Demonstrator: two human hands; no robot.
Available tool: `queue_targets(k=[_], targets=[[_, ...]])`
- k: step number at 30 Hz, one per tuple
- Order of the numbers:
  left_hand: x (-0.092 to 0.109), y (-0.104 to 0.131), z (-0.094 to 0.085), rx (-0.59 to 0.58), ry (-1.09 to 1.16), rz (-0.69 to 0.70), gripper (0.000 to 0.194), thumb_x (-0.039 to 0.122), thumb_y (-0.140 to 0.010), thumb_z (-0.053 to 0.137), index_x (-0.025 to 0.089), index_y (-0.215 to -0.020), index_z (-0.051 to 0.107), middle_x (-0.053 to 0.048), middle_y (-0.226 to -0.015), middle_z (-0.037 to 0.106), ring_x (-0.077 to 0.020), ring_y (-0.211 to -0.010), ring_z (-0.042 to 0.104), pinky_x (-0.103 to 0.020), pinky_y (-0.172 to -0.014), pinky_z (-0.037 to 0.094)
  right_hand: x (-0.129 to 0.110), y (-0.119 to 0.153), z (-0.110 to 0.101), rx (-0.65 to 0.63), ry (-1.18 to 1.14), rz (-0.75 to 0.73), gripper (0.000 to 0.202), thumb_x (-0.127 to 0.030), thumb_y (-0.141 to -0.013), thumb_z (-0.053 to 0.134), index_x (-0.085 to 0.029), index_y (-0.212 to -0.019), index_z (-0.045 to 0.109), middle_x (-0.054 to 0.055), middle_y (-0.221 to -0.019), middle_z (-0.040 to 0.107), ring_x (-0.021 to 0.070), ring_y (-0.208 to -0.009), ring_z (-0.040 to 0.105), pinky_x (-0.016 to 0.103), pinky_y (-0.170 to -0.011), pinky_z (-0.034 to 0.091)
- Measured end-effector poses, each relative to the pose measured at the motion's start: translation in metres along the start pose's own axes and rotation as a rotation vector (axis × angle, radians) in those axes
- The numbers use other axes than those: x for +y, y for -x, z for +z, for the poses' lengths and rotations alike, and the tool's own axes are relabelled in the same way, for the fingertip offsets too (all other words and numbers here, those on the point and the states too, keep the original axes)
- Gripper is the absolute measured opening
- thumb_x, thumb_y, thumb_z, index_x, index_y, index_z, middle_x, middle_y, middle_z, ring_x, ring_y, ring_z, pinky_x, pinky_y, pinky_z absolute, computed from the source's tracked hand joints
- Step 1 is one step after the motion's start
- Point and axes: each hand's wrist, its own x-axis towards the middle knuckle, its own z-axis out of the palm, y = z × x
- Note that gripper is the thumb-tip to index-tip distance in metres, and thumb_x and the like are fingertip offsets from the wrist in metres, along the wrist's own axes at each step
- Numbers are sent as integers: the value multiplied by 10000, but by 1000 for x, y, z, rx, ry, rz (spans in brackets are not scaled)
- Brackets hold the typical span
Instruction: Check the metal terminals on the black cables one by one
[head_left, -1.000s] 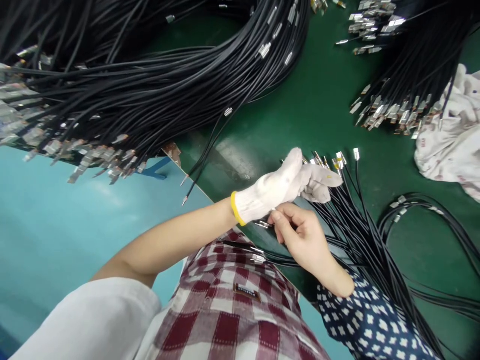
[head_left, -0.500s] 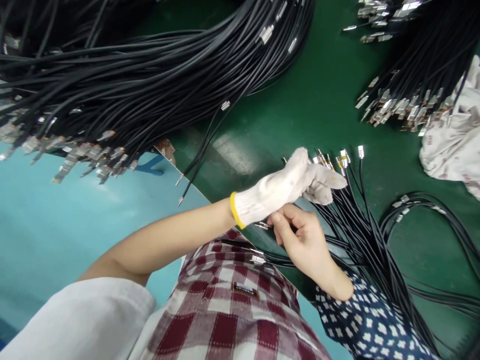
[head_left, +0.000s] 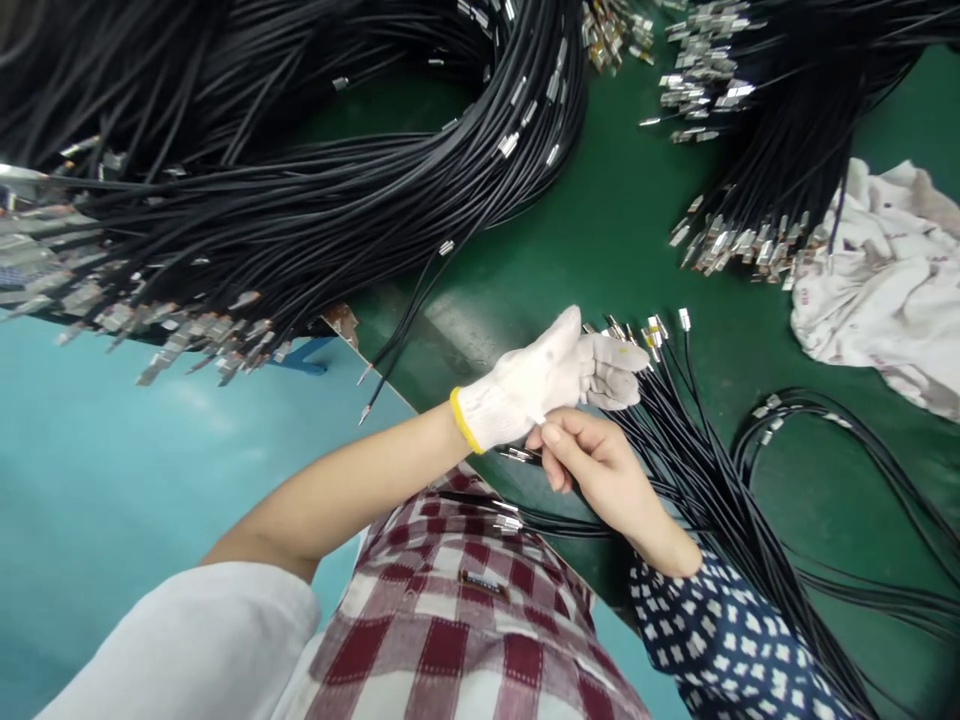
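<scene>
My left hand (head_left: 540,380) wears a white knit glove (head_left: 499,405) with a yellow cuff edge. Its fingers are stretched out, palm turned up, with nothing held in them. Just below it, my bare right hand (head_left: 596,465) pinches a bit of the glove's fabric near the heel of the palm, between thumb and forefinger. Behind the gloved fingertips lies a bundle of black cables (head_left: 694,430) with metal ends. More cable ends (head_left: 517,454) show under my hands, and others (head_left: 508,522) lie by the plaid apron (head_left: 450,620).
A large heap of black cables (head_left: 300,210) covers the upper left, its metal ends overhanging the edge of the green table (head_left: 622,220). Another cable pile (head_left: 787,150) is at upper right, beside a crumpled white cloth (head_left: 870,300). Looped cables (head_left: 847,410) lie at right.
The view has shifted, showing more of the far table. My left hand's palm has turned further up, its fingers straighter. My right fingers now visibly pull at the glove fabric.
</scene>
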Motion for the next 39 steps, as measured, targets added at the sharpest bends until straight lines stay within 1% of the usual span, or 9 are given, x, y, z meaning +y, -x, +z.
queue_targets(k=[14,19,21,23,26,28,30,33,39], targets=[[2,0,-1,42,28,-80,771,694,-979,194,120,-984,708,-123,-896,753,-198,-838,715,-301,-820,543,4,-2,-2,14,-51,-63,337,-477,-978,557,-168,-893,658,-30,-589,613,101,-499,541,222,-519,486],[6,5,-2,70,-104,43,728,732,-944,278,138,-986,696,-122,-919,742,-227,-882,709,-355,-865,552,7,5,5,135,316,-257,274,-338,-1028,496,-173,-990,712,33,-732,689,153,-643,640,279,-621,532],[9,17,-1,169,-239,232,677,720,-944,301,162,-960,685,-109,-950,736,-240,-922,702,-393,-904,549,7,15,8,238,698,-369,247,-294,-1015,527,-176,-1100,725,97,-908,719,217,-815,667,356,-735,536],[9,35,-1,308,-468,435,573,630,-984,304,194,-979,677,-91,-1022,728,-237,-972,687,-414,-944,538,7,27,6,187,961,-458,294,-309,-1000,557,-159,-1207,701,132,-1015,713,256,-898,657,392,-779,528],[0,64,1,481,-1224,573,343,423,-1006,411,219,-1028,686,-65,-1091,715,-229,-1077,639,-406,-1018,484,9,39,-13,184,961,-542,303,-335,-1003,566,-136,-1195,689,118,-1034,719,232,-929,660,353,-819,532],[-14,80,4,347,-1746,556,276,347,-996,454,220,-1037,696,-61,-1109,717,-243,-1108,623,-442,-1026,459,11,40,-32,447,1065,-500,211,-312,-991,599,-156,-1070,716,105,-995,722,234,-922,651,351,-814,509],[-31,89,7,90,-2058,486,243,331,-984,493,199,-1039,690,-74,-1030,724,-260,-1046,641,-453,-941,488,14,36,-48,564,1269,-441,152,-297,-967,639,-170,-987,722,89,-947,721,240,-852,634,360,-734,466],[-47,95,10,-52,-2182,410,228,317,-985,495,188,-1004,683,-66,-900,713,-249,-917,649,-437,-839,497,19,30,-57,557,1404,-458,116,-264,-962,643,-174,-940,712,68,-919,725,227,-804,613,360,-677,404],[-32,92,-1,276,-1954,489,273,280,-1015,457,217,-933,710,-21,-950,734,-191,-879,635,-403,-889,451,22,34,-53,586,1397,-540,113,-228,-973,619,-178,-912,700,57,-895,736,217,-804,606,359,-683,379]])
